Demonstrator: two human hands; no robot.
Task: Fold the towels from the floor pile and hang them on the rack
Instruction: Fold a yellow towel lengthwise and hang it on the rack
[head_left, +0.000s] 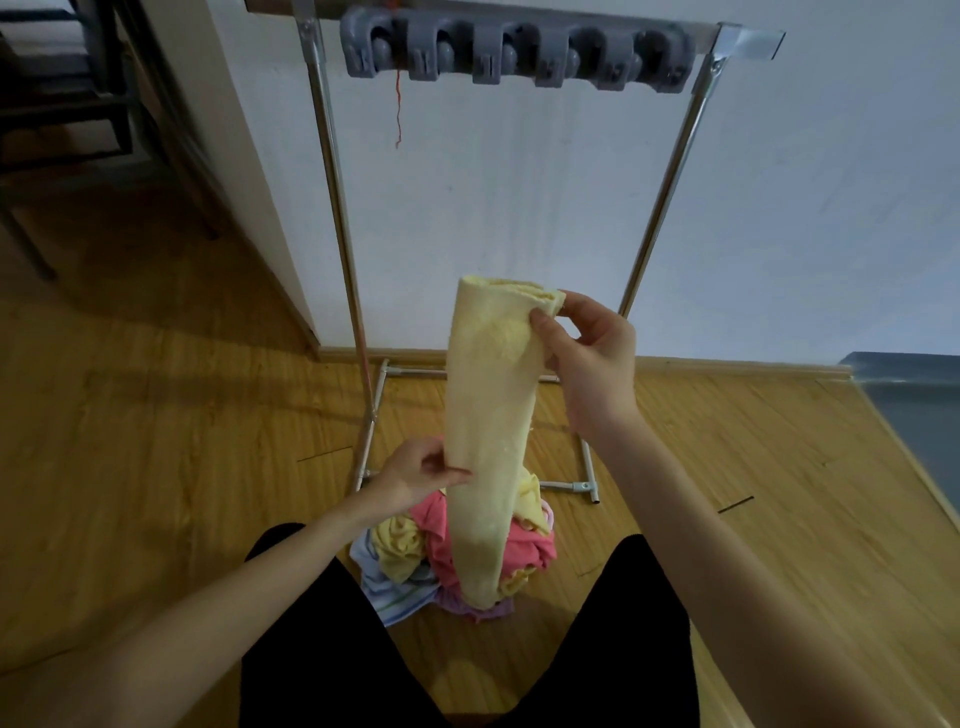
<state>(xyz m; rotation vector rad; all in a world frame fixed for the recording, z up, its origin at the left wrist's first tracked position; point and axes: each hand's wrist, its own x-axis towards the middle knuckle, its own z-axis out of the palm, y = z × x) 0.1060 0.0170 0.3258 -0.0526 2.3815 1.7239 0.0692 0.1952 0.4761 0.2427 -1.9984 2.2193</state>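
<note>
A pale yellow towel hangs lengthwise in front of me, folded into a long narrow strip. My right hand pinches its top right corner, raised to about mid-frame. My left hand pinches the strip's left edge lower down. The towel's bottom end reaches down to the floor pile of pink, yellow, striped and lilac towels between my knees. The metal rack stands against the white wall behind, with a grey row of clip holders on its top bar. No towel hangs on it.
The rack's base tubes lie on the wooden floor just beyond the pile. A dark stool or shelf frame stands at the far left. A grey mat lies at the right edge. My black-clad legs flank the pile.
</note>
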